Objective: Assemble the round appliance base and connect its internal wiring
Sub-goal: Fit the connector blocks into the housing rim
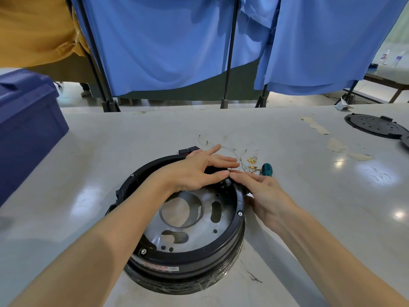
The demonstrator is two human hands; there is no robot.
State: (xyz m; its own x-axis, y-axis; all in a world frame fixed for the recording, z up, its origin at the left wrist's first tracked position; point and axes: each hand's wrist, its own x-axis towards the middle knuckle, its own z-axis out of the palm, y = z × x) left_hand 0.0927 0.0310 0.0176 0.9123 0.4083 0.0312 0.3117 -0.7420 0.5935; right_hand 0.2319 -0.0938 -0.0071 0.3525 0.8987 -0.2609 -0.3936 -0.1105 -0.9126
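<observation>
**Lead:** You look to be seating a small black fitting [226,184] on the rim of the round base [190,258], which sits under both your forearms. I'd say the wiring step has not begun.

**Second:** Agreed. The wires [243,155] with their brass terminals lie loose just beyond your fingertips, and the screwdriver [267,169] is beside them, past your right hand [263,191].

**Lead:** Your left hand [199,171] reaches across the base, flat on the far rim with its fingers straight and spread, and it holds nothing. Its thumb tip meets your right forefinger over the fitting.

**Second:** Your right hand drapes over the rim from outside. Its thumb is tucked below, so I cannot tell if you pinch the fitting or only press it.

**Lead:** Next, I'd judge, press it home squarely, then reach forward for the wires.
</observation>
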